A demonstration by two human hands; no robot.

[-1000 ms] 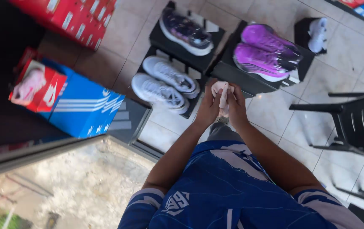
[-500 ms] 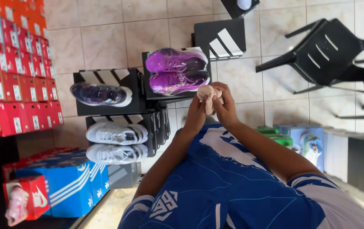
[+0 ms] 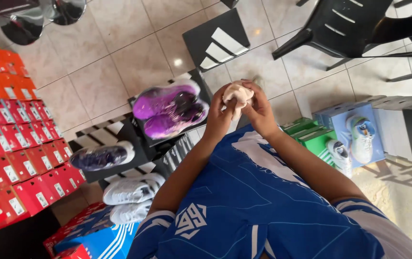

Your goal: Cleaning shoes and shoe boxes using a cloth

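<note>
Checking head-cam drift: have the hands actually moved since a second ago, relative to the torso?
Cannot tell beyond small shifts. Both hands, left hand and right hand, stay together on the pale wad in front of the blue shirt; the floor swings instead.

The person wears a blue short-sleeved jersey [image 3: 244, 201] with white markings.

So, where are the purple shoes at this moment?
In the head view, the purple shoes lie on a black box, left of both hands and beyond the dark shoe.
</note>
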